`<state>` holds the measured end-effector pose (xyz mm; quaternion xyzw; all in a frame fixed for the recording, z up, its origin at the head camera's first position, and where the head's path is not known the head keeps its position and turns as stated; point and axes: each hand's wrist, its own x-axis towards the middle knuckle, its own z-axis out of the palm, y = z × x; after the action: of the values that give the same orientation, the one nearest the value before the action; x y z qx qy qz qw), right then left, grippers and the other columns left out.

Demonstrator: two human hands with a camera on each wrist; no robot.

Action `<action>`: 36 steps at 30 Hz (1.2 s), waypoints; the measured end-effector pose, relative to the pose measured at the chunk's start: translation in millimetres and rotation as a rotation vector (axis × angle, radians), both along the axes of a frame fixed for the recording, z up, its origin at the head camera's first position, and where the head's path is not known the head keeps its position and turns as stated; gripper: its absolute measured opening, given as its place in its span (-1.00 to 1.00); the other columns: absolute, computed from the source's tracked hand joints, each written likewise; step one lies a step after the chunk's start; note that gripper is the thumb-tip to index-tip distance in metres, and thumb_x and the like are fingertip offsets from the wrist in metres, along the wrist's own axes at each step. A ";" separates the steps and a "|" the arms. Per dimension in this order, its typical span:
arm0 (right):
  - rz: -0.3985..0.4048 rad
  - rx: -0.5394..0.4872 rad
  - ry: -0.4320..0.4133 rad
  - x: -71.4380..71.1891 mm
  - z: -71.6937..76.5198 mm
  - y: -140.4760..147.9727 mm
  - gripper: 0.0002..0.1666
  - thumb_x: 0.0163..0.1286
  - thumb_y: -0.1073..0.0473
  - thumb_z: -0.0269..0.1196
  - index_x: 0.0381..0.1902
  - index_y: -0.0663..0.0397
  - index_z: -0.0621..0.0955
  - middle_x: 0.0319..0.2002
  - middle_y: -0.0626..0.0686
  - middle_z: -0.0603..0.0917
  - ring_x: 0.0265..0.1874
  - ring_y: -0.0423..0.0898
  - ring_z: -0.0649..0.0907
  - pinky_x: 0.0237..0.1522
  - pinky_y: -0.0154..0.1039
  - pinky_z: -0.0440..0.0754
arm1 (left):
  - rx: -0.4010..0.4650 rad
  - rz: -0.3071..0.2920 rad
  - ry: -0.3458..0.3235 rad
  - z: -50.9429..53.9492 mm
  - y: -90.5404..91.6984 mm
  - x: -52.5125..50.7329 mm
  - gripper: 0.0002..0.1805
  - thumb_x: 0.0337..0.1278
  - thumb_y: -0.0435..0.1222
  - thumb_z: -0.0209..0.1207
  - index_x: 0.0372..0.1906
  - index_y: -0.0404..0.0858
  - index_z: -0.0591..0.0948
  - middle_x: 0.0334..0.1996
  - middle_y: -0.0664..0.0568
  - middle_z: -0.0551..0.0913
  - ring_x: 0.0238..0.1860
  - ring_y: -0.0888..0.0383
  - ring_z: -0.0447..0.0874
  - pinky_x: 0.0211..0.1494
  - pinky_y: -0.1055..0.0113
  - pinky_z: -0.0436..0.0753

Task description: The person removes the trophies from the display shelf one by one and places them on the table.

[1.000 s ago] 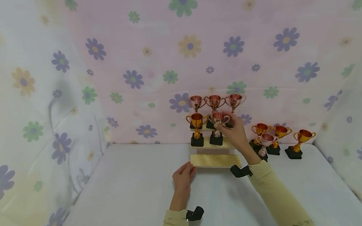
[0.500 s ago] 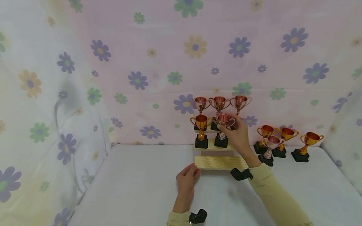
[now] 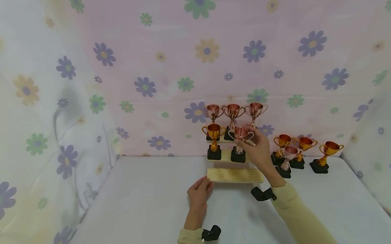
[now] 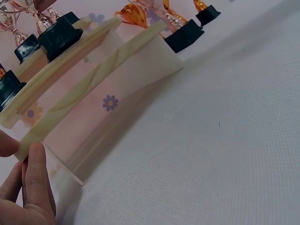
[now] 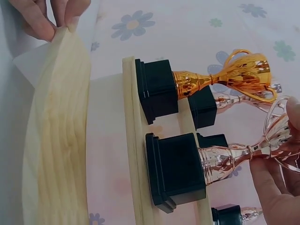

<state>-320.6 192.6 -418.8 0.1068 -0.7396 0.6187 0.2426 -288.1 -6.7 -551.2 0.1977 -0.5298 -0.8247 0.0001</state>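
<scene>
My left hand (image 3: 197,194) pinches the left end of the lowest step (image 3: 234,175) of a stepped wooden rack, thumb above and fingers below. In the left wrist view, that step's edge (image 4: 84,93) runs away from the fingertips. My right hand (image 3: 259,149) grips a rose-gold trophy (image 3: 241,133) by its cup. This trophy is upright at the middle step, right of a gold trophy (image 3: 213,134). In the right wrist view its black base (image 5: 178,168) is at the step (image 5: 133,140); whether it touches, I cannot tell. Several rose-gold trophies (image 3: 233,113) stand on the top step behind.
Right of the rack, gold trophies (image 3: 329,149) and one rose-gold trophy (image 3: 289,155) stand on the white-covered table (image 3: 146,202). Flower-printed cloth (image 3: 163,63) hangs behind and at both sides.
My right hand has moved the rose-gold trophy slightly right and towards me, widening its gap from the gold one. The left hand keeps its hold on the lowest step. The head view shifted slightly.
</scene>
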 end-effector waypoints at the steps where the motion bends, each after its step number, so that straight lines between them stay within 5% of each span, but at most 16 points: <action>1: 0.003 0.007 0.008 3.3 1.3 0.4 -0.39 0.22 0.46 0.43 0.24 0.39 0.54 -0.14 0.31 0.58 -0.29 -0.20 0.58 -0.15 -0.53 0.69 | 0.004 0.001 -0.001 -0.1 0.1 -0.4 -0.66 0.28 -0.43 0.25 0.11 -0.49 0.62 -0.06 -0.25 0.68 -0.19 0.15 0.73 -0.03 0.35 0.78; 15: 0.049 0.034 0.006 33.2 -16.2 24.1 -0.39 0.22 0.44 0.45 0.24 0.28 0.57 0.00 0.29 0.62 -0.16 -0.25 0.63 -0.01 -0.50 0.69 | 0.012 0.017 0.029 0.8 -0.6 0.9 -0.67 0.28 -0.45 0.23 0.09 -0.52 0.62 -0.16 -0.18 0.69 -0.24 0.19 0.73 -0.07 0.38 0.78; 26: 0.101 0.046 0.041 66.2 -33.5 50.0 -0.33 0.13 0.57 0.43 0.24 0.38 0.53 0.00 -0.22 0.65 -0.10 -0.31 0.67 -0.01 -0.42 0.71 | -0.013 0.012 0.026 4.1 1.9 4.2 -0.66 0.31 -0.41 0.24 0.11 -0.51 0.62 -0.14 -0.17 0.70 -0.25 0.20 0.73 -0.02 0.34 0.78; 36: 0.051 0.136 0.055 99.7 -38.8 93.3 -0.32 0.14 0.67 0.35 0.25 0.46 0.49 0.10 -0.29 0.62 -0.04 -0.38 0.68 -0.02 -0.48 0.69 | 0.003 0.001 0.018 4.2 0.6 3.3 -0.66 0.33 -0.42 0.22 0.13 -0.52 0.61 -0.08 -0.21 0.69 -0.22 0.19 0.73 0.02 0.30 0.78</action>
<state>-220.9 285.9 -457.6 0.1590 -0.7701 0.5697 0.2390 -284.8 -6.1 -547.0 0.1904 -0.5285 -0.8273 0.0049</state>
